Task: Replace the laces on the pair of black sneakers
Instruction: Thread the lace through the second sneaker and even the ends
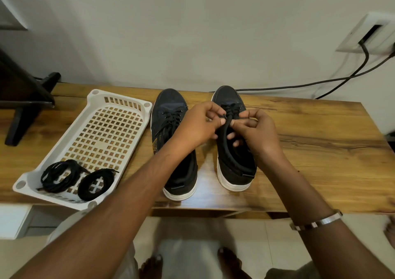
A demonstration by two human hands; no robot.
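Note:
Two black sneakers with white soles stand side by side on the wooden table, toes toward the wall: the left sneaker [171, 116] and the right sneaker [229, 98]. Both carry black laces. My left hand [199, 125] and my right hand [255, 129] meet over the right sneaker's tongue, fingertips pinching its lace [232, 110] near the top eyelets. My left forearm crosses over the heel part of the left sneaker. Two coiled black laces [58, 177] [95, 184] lie in the near end of a white basket.
The white perforated plastic basket [119, 102] sits slanted at the table's left. A dark stand foot [27, 99] rests at the far left. Black cables [299, 84] run along the wall to a socket plate [369, 33]. The table's front edge [235, 209] lies close to me.

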